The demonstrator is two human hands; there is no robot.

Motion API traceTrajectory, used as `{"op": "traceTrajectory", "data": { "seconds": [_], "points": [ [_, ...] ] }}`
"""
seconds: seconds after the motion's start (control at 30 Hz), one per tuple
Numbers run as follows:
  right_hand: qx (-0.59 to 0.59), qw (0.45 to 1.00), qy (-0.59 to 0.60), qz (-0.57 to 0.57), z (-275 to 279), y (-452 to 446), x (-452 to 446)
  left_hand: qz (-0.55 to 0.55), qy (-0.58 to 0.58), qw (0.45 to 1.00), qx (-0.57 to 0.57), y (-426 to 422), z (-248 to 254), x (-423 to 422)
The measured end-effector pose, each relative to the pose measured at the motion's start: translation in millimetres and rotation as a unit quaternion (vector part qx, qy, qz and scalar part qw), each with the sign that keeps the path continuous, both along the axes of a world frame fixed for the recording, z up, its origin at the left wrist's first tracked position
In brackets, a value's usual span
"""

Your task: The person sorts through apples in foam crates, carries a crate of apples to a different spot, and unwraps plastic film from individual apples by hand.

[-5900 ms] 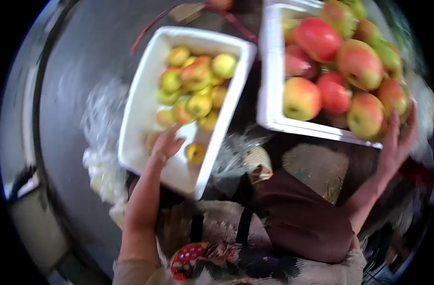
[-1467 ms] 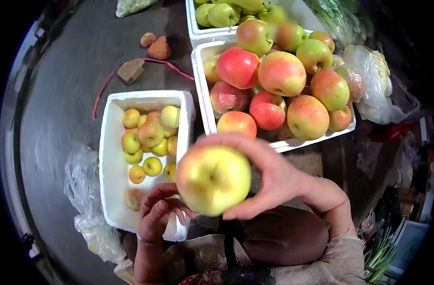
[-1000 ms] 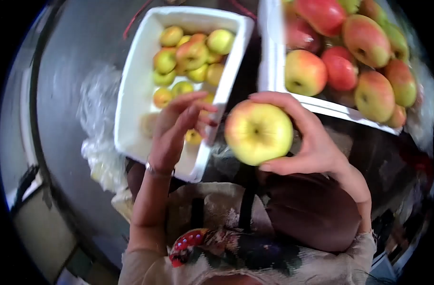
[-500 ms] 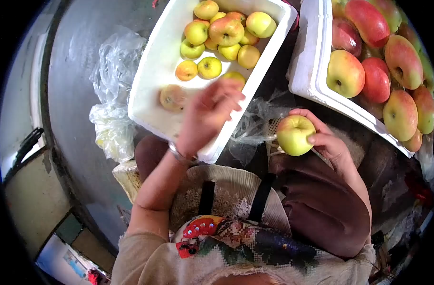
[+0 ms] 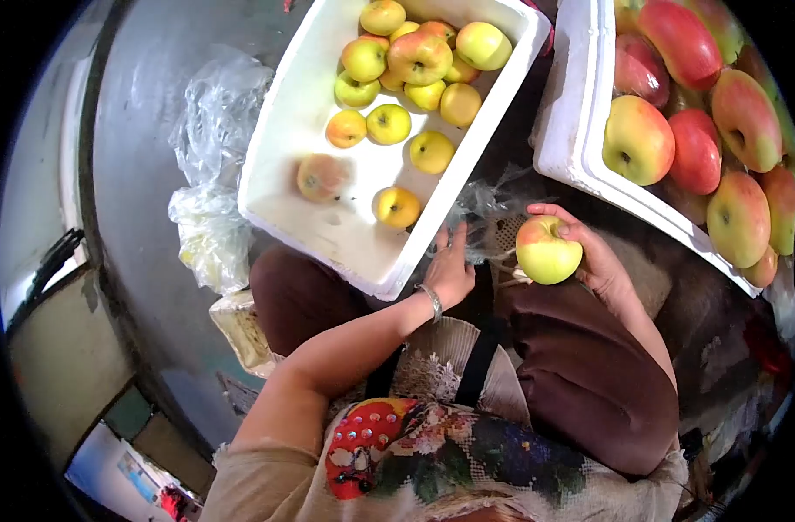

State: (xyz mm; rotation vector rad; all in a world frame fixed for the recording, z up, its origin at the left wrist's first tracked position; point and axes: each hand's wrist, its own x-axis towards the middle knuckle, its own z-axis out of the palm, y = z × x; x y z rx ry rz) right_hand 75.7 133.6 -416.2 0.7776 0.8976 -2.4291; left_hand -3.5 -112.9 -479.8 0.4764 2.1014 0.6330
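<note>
A yellow-green apple with a red blush [image 5: 550, 250] is held in my right hand [image 5: 593, 257], its stem end facing up, above my right knee. My left hand [image 5: 451, 265] reaches down beside the near right edge of the smaller white foam box [image 5: 275, 157], at a crumpled clear plastic bag [image 5: 493, 204]. Its fingers are extended and slightly apart, and their tips touch the bag. Inside that box lie several small yellow and reddish apples [image 5: 419, 59]. Larger red and yellow apples [image 5: 637, 139] fill the second white foam box [image 5: 576, 113] at the upper right.
Clear plastic bags [image 5: 214, 130] lie on the grey floor [image 5: 145, 174] left of the smaller box, one with pale contents [image 5: 210, 235]. A light-coloured block [image 5: 241, 331] is by my left knee. Red material [image 5: 767, 344] shows at the far right.
My left hand has moved from over the smaller box, down and right to the plastic beside it. The apple stays in my right hand, tilted a little differently.
</note>
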Motion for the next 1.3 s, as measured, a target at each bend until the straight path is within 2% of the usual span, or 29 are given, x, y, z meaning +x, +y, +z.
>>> {"op": "traceTrajectory", "data": {
  "seconds": [0.07,0.17,0.27,0.37,0.43,0.47,0.53,0.6,0.67,0.87,0.93,1.0,1.2,1.27,1.3],
  "points": [
    [0.016,1.000,0.006,-0.018,-1,-3,0,-0.017,-0.024,0.999,-0.038,0,-3,-4],
    [0.015,1.000,0.013,-0.010,-3,1,2,-0.027,0.035,0.999,-0.006,4,6,-5],
    [-0.006,1.000,0.019,-0.008,2,7,5,0.038,0.031,0.991,0.124,10,16,-9],
    [-0.018,0.999,0.040,-0.026,7,10,6,0.090,0.002,0.983,0.159,12,20,-15],
    [-0.019,0.998,0.048,-0.042,8,11,7,0.161,-0.104,0.967,0.170,13,20,-17],
    [-0.025,0.998,0.045,-0.044,8,12,9,0.159,-0.106,0.967,0.171,17,27,-18],
    [-0.030,0.998,0.042,-0.048,9,14,13,0.252,-0.210,0.937,0.118,25,45,-22],
    [-0.076,0.996,0.010,-0.038,12,15,18,0.266,-0.221,0.926,0.152,24,31,-18],
    [-0.086,0.996,0.019,-0.033,14,11,20,0.331,-0.252,0.898,0.146,25,24,-18],
    [-0.072,0.996,0.052,-0.002,18,-5,8,0.276,-0.238,0.917,0.163,29,31,-17],
    [0.013,0.999,0.049,-0.002,8,-8,7,0.252,-0.255,0.913,0.195,27,38,-18],
    [0.025,0.999,0.028,-0.008,9,-9,3,0.231,-0.286,0.910,0.190,26,49,-22],
    [0.085,0.996,-0.002,-0.023,6,14,17,0.210,-0.180,0.944,0.183,24,52,-24],
    [0.075,0.996,-0.003,-0.043,7,20,22,0.204,-0.122,0.943,0.231,24,40,-19],
    [0.076,0.996,-0.005,-0.044,7,22,24,0.212,-0.132,0.946,0.204,24,46,-20]
  ]
}}
